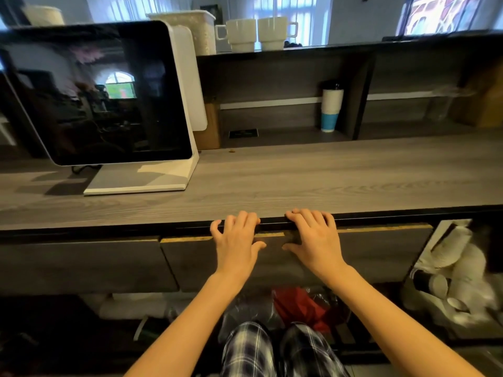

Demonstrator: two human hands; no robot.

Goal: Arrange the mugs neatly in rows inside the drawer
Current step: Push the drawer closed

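Two white mugs stand side by side on the high back ledge, the left mug (pixel 241 34) with its handle to the left, the right mug (pixel 275 32) with its handle to the right. Below the counter edge is a dark wooden drawer (pixel 381 254), pushed in so nothing of its inside shows. My left hand (pixel 235 240) and my right hand (pixel 313 238) lie side by side on the drawer front. The fingers of both hook over its top edge, into the gap under the counter. Both hands are far below the mugs.
A white-framed screen (pixel 95 91) on a stand fills the counter's left. A stack of paper cups (pixel 330 110) stands in a cubby behind the grey counter (pixel 299 180). More cups (pixel 457 268) lie piled in a bin at the right. A neighbouring drawer (pixel 81 265) sits to the left.
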